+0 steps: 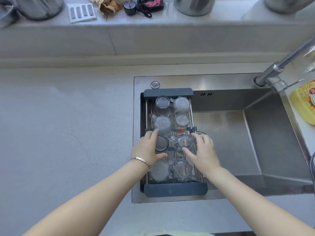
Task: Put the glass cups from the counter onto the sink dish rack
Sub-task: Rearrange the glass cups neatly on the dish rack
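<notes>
Eight glass cups sit in the rack (175,189), which spans the left end of the sink (255,150), two abreast in four rows, most of them mouth down. The left hand (147,149) curls around the ringed cup (161,143) in the third row, thumb on its near side, fingers (154,133) on its far side, touching the handled cup (162,124) just beyond. The right hand (202,150) grasps the faceted cup (184,144) beside it, thumb at the near rim, fingers over the right wall. Nearer than both grips stand a frosted cup (159,170) and a fluted cup (182,170); beyond them four more fill the far rows. The counter (68,133) left of the hands holds no cups.
</notes>
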`<state>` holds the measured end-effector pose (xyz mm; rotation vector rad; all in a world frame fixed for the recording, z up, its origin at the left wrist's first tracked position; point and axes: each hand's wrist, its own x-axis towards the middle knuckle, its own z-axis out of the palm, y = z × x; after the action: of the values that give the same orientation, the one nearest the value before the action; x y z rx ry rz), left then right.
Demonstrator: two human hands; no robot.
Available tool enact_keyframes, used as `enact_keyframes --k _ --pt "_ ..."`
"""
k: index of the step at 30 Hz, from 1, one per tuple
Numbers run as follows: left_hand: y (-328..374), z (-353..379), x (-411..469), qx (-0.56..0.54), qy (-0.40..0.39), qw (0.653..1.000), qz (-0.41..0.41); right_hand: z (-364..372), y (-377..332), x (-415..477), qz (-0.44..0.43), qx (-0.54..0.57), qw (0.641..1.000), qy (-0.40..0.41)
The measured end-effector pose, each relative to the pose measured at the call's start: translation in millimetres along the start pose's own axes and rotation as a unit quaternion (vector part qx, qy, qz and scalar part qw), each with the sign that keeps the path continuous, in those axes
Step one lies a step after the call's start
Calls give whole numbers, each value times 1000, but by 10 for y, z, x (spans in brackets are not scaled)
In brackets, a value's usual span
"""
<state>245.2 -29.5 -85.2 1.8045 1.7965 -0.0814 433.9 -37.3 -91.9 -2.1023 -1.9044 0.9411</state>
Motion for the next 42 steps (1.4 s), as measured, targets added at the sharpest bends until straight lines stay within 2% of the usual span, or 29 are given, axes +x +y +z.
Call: enact_keyframes --k 2,4,7,10,18,21,26,29,31,33,35,37,39,40,42 --pt "-19 -43 -83 -18 20 1000 -10 -90 11 -168 -14 16 1000 -4" --pt "-67 -36 -207 -23 32 999 -11 -121 36 -348 -20 -4 998 -66" --pt "-107 99 -419 -8 -56 998 19 6 12 -534 27 -46 990 -131" --pt "-87 278 -511 66 -132 987 70 233 -52 -569 54 -85 985 -142" --pt "94 314 -405 145 -171 973 49 324 -56 -492 80 -86 986 -121" --pt "145 283 -468 158 -144 976 45 262 -43 -511 85 -74 989 -94" --pt "154 238 -657 111 -42 993 11 64 -71 -604 87 -36 995 -38" --pt "186 158 -748 53 -6 998 -21 -111 -116 -664 26 -44 998 -29" --pt "209 96 -822 25 7 999 -48 -263 -126 -700 -48 -79 995 -43" --pt "223 41 -891 15 24 997 -67 -405 -117 -691 -134 -146 977 -78" --pt "217 8 -930 3 31 996 -87 -482 -122 -603 -202 -242 939 -137" --pt "208 -4 -947 -6 25 994 -110 -481 -119 -473 -291 -322 880 -193" --pt "203 0 -949 -9 21 992 -123 -407 -125 -350 -402 -379 807 -208" --pt "209 3 -950 -10 22 991 -128 -368 -136 -301 -433 -399 779 -215" --pt "227 14 -958 -14 21 990 -139 -295 -190 -246 -449 -432 729 -283"
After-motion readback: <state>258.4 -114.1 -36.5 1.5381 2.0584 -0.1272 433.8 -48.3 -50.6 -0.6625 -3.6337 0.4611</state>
